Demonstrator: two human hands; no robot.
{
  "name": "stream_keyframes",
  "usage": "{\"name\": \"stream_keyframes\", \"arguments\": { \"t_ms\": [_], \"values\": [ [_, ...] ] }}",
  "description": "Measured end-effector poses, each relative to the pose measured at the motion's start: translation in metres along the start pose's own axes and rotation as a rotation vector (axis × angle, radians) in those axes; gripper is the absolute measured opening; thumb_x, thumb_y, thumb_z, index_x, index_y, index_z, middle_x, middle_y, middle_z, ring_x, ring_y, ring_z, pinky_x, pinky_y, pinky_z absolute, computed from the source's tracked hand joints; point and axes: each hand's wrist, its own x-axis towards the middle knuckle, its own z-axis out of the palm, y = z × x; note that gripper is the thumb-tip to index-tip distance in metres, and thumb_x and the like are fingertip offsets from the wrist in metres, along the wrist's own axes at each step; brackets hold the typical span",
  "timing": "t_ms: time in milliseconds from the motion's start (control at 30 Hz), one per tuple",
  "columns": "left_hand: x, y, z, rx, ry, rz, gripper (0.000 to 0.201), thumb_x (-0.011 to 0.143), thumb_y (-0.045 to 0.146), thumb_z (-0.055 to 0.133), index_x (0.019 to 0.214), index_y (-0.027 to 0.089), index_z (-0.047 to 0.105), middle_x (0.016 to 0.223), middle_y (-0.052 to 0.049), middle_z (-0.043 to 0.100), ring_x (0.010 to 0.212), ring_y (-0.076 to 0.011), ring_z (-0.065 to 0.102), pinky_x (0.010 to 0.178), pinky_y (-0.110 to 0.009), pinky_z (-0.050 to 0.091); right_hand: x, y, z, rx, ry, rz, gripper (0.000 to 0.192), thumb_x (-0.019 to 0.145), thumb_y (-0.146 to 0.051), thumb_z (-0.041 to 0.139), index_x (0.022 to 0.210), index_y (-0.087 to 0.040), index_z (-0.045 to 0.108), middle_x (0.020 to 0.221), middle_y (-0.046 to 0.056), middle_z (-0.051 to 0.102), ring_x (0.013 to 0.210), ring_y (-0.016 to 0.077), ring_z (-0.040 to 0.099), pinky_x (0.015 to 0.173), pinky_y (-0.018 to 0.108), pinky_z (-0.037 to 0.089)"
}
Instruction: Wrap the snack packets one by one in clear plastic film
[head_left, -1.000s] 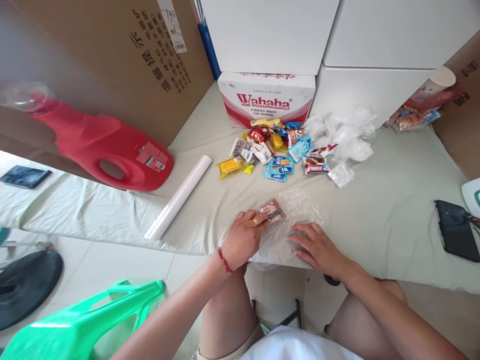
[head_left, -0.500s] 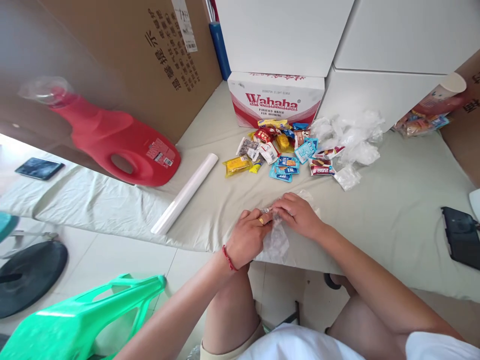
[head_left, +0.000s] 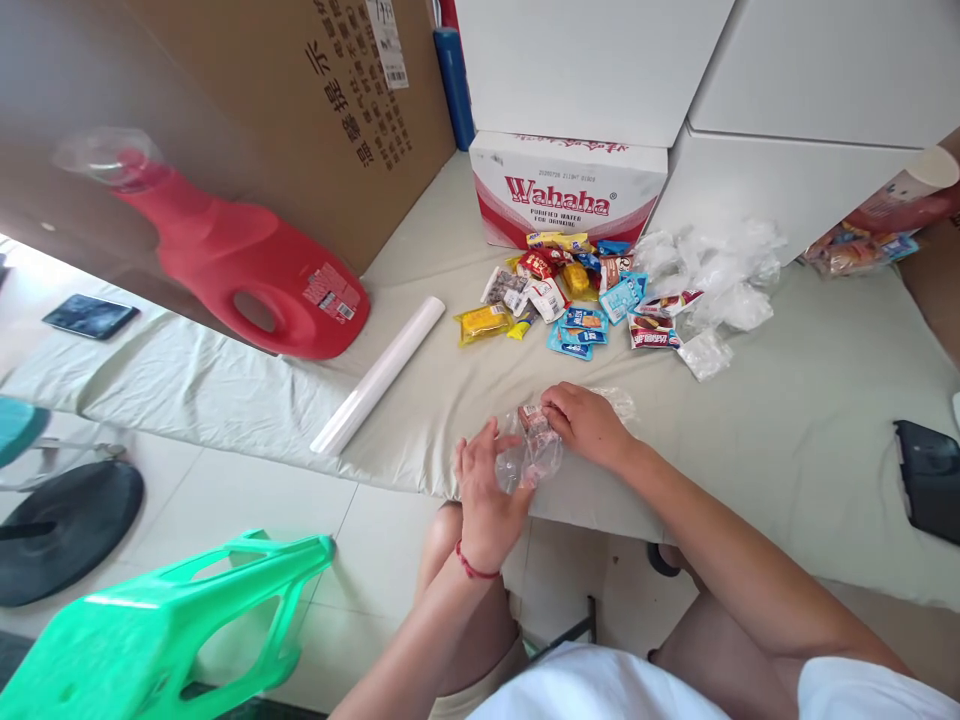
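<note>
Near the front edge of the cloth-covered surface lies a clear plastic bag (head_left: pixel 546 462) with a small brownish-pink packet (head_left: pixel 534 421) inside or under it. My right hand (head_left: pixel 589 420) pinches the bag beside the packet's right side. My left hand (head_left: pixel 491 490), with a red string bracelet at the wrist, is open, fingers spread, along the bag's left side; its thumb reaches the lower part of the film. More clear film spreads out behind my right hand. Beyond lies a pile of wrapped snacks (head_left: pixel 577 290), with crumpled clear bags (head_left: pixel 720 265) to its right.
A white plastic roll (head_left: pixel 379 375) lies to the left, near a red detergent bottle (head_left: pixel 259 265). Behind the snacks stands a Wahaha carton (head_left: pixel 566 190). Phones lie at far left (head_left: pixel 91 315) and far right (head_left: pixel 928 480). A green stool (head_left: pixel 172 620) is on the floor.
My left hand has let go of the plastic, opened and shifted left. The packet in the bag now shows between my hands. My right hand keeps its hold; the view has shifted slightly.
</note>
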Motion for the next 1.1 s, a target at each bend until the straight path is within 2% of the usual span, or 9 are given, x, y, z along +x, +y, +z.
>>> {"name": "stream_keyframes", "arguments": {
  "t_ms": [67, 167, 267, 467, 700, 800, 900, 1000, 1100],
  "values": [
    [0.015, -0.012, 0.004, -0.046, 0.076, -0.225, 0.025, 0.094, 0.036, 0.058, 0.111, 0.024, 0.07, 0.107, -0.008, 0.074, 0.111, -0.026, 0.068, 0.106, -0.049, 0.05, 0.0, 0.002, 0.0, 0.072, -0.008, 0.015, 0.016, 0.104, -0.025, 0.05, 0.1, -0.021, 0.065, 0.097, 0.004, 0.071, 0.088, 0.0179, 0.063, 0.075, 0.027, 0.039],
    [0.042, -0.034, -0.005, 0.005, 0.024, -0.443, 0.024, 0.089, 0.038, 0.058, 0.091, 0.021, 0.075, 0.088, -0.007, 0.073, 0.091, -0.0262, 0.069, 0.089, -0.044, 0.056, 0.001, 0.003, 0.001, 0.136, -0.027, 0.124, 0.023, 0.106, -0.035, 0.049, 0.096, -0.023, 0.067, 0.082, 0.0, 0.071, 0.075, 0.0159, 0.062, 0.067, 0.025, 0.036],
    [0.058, -0.051, -0.017, 0.126, 0.08, -0.462, 0.029, 0.078, 0.031, 0.066, 0.103, 0.02, 0.075, 0.095, -0.011, 0.07, 0.102, -0.033, 0.064, 0.099, -0.055, 0.049, 0.004, 0.001, 0.004, 0.11, -0.013, 0.211, 0.022, 0.103, -0.039, 0.053, 0.094, -0.024, 0.067, 0.073, -0.001, 0.069, 0.068, 0.0164, 0.059, 0.063, 0.026, 0.031],
    [0.07, -0.049, -0.011, 0.252, 0.133, -0.463, 0.041, 0.094, 0.052, 0.051, 0.11, 0.02, 0.071, 0.124, -0.02, 0.063, 0.128, -0.041, 0.05, 0.107, -0.065, 0.04, 0.006, -0.003, 0.008, 0.083, 0.001, 0.253, 0.022, 0.103, -0.039, 0.052, 0.096, -0.023, 0.065, 0.07, 0.0, 0.067, 0.066, 0.0175, 0.058, 0.061, 0.027, 0.027],
    [0.053, -0.018, -0.031, 0.118, 0.5, -0.453, 0.034, 0.1, 0.051, 0.045, 0.102, 0.021, 0.06, 0.098, -0.008, 0.064, 0.099, -0.0252, 0.06, 0.093, -0.044, 0.049, 0.003, -0.004, 0.006, 0.074, -0.011, 0.268, 0.024, 0.103, -0.039, 0.051, 0.09, -0.023, 0.062, 0.07, 0.0, 0.067, 0.064, 0.0175, 0.057, 0.059, 0.027, 0.025],
    [0.025, -0.001, -0.033, -0.147, 0.165, -0.524, 0.055, 0.102, 0.062, 0.035, 0.067, 0.023, 0.051, 0.062, 0.0, 0.051, 0.065, -0.0172, 0.054, 0.065, -0.031, 0.046, 0.002, -0.007, 0.007, 0.094, -0.013, 0.257, 0.024, 0.103, -0.037, 0.051, 0.087, -0.023, 0.06, 0.068, 0.0, 0.065, 0.063, 0.0171, 0.056, 0.059, 0.027, 0.026],
    [0.006, 0.012, -0.018, -0.475, -0.157, -0.78, 0.064, 0.09, 0.08, 0.044, 0.077, 0.019, 0.061, 0.069, -0.003, 0.062, 0.061, -0.0176, 0.061, 0.049, -0.027, 0.042, 0.0, -0.01, 0.008, 0.13, -0.025, 0.229, 0.025, 0.105, -0.035, 0.049, 0.084, -0.023, 0.057, 0.066, -0.002, 0.063, 0.061, 0.0154, 0.055, 0.059, 0.026, 0.027],
    [0.01, 0.014, 0.003, -0.555, -0.11, -0.811, 0.068, 0.079, 0.08, 0.061, 0.105, 0.017, 0.062, 0.093, -0.007, 0.07, 0.075, -0.0195, 0.069, 0.051, -0.026, 0.045, -0.004, -0.01, 0.012, 0.208, -0.039, 0.151, 0.026, 0.105, -0.036, 0.048, 0.083, -0.023, 0.054, 0.066, -0.003, 0.06, 0.06, 0.014, 0.054, 0.059, 0.024, 0.029],
    [0.028, 0.008, 0.015, -0.296, 0.051, -0.721, 0.076, 0.069, 0.065, 0.081, 0.124, 0.019, 0.055, 0.102, -0.005, 0.068, 0.079, -0.0166, 0.065, 0.064, -0.029, 0.051, -0.007, -0.008, 0.017, 0.286, -0.046, 0.088, 0.027, 0.105, -0.036, 0.049, 0.083, -0.023, 0.052, 0.064, -0.004, 0.057, 0.059, 0.0137, 0.051, 0.059, 0.024, 0.029]
  ]
}}
